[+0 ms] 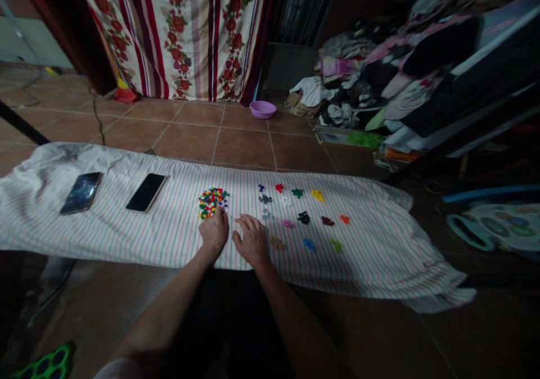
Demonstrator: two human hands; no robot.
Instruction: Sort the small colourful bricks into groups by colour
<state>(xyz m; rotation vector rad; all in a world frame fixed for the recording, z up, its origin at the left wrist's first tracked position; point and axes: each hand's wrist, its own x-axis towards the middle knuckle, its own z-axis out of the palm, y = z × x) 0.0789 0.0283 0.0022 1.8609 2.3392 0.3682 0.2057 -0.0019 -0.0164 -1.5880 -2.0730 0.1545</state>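
Work looks to me approx. half-way, but I cannot count pcs. What seems done: to the R side, 14 small single-colour groups lie apart on the cloth-covered bench [113, 233], e.g. yellow group [318, 195], red group [279, 188], green group [297, 193], black group [304, 217], brown group [327, 220], orange group [345, 220], blue group [309, 244] and lime group [336, 245]. What seems left: the mixed pile [213, 200], w/ many colours together (red, green, yellow, blue etc.), and it is bigger than any one group.

Position rel. to the hands: the mixed pile is directly in front of the L hand [214, 230], whose fingertips are at its near edge; they overlap it in this view, so if they touch it is not sure. The R hand [252, 238] is just beside, over bare cloth betw. the pile and the groups; nearest to it is the light grey group [267, 215], w/ the tan group [277, 243] also near.

State of hands: L fingers are curled in, narrow; whether a pc. is held there, I cannot tell. R hand is loosely open, thumb apart from the forefinger, no pc. visible in it. Two phones, i.e. left phone [81, 192] and right phone [146, 192], lie well apart from both hands.
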